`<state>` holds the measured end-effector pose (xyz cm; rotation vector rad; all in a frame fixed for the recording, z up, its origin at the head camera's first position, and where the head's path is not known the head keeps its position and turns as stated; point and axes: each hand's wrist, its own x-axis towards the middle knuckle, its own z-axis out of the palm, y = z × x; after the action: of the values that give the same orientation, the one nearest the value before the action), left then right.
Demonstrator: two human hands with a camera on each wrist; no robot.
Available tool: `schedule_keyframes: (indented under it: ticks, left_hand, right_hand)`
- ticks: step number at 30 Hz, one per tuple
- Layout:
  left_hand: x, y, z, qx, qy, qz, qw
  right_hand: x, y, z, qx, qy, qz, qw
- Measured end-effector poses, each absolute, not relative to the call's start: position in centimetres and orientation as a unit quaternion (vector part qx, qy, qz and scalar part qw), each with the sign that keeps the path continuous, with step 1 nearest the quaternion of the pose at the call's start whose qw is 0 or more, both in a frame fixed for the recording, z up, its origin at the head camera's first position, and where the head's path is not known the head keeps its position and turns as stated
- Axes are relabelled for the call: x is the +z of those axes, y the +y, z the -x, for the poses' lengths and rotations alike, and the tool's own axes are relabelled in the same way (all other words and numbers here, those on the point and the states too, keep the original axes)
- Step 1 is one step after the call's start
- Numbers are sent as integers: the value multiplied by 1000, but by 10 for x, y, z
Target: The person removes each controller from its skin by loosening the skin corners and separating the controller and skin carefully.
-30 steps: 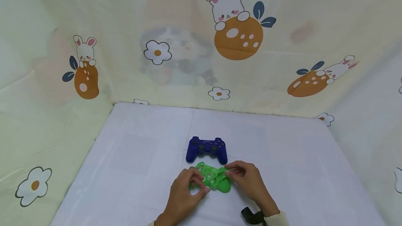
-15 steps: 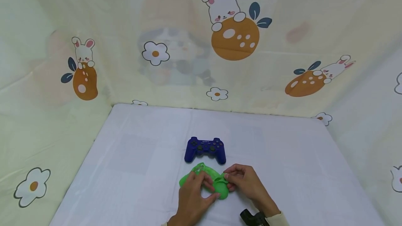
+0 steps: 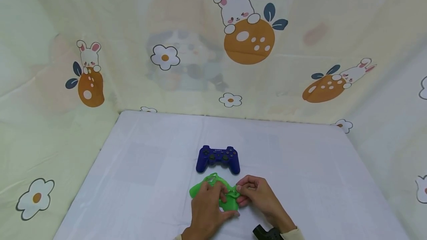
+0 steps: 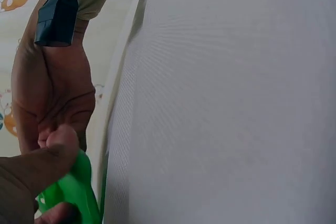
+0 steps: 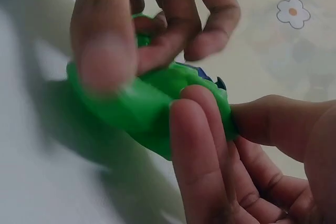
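A soft green game controller cover point(image 3: 230, 205) is bunched up between the two hands near the front of the table. My left hand point(image 3: 207, 206) grips it from the left, fingers over its top and thumb at the near edge of its right lobe. At the cover's right end, the right hand point(image 3: 258, 197) pinches the rim between thumb and fingers. In the right wrist view the cover point(image 5: 131, 103) bends into a hollow shape, with fingers of both hands on it. Just beyond it lies a blue game controller point(image 3: 218, 155), sticks up, touched by neither hand.
A white cloth covers the table point(image 3: 140, 180). Fabric walls point(image 3: 186, 99) printed with rabbits and flowers rise behind it and at both sides. A black wrist-worn device point(image 3: 267, 233) sits at the right wrist.
My left hand has slid right along the green cover. The cover, flatter with its holes showing before, is now folded and its right lobe turned toward me. The blue controller stays put.
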<state>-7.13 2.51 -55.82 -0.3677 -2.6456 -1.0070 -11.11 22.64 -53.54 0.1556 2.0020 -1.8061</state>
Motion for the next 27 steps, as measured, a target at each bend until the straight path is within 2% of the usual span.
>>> schedule_keyframes:
  ticks: [9, 17, 23, 27]
  left_hand:
    - [-559, 27, 67, -330, -920, 147, 154]
    - [-561, 28, 58, -321, -911, 201, 165]
    - [-563, 24, 56, -336, -909, 219, 116]
    - [-557, 10, 61, -374, -894, 196, 150]
  right_hand:
    - [-539, 228, 113, -655, 729, -64, 188]
    - [-546, 230, 117, -639, 755, -77, 126]
    - [-544, 232, 118, -568, 817, -85, 57]
    - [-542, 235, 112, -510, 854, -101, 37]
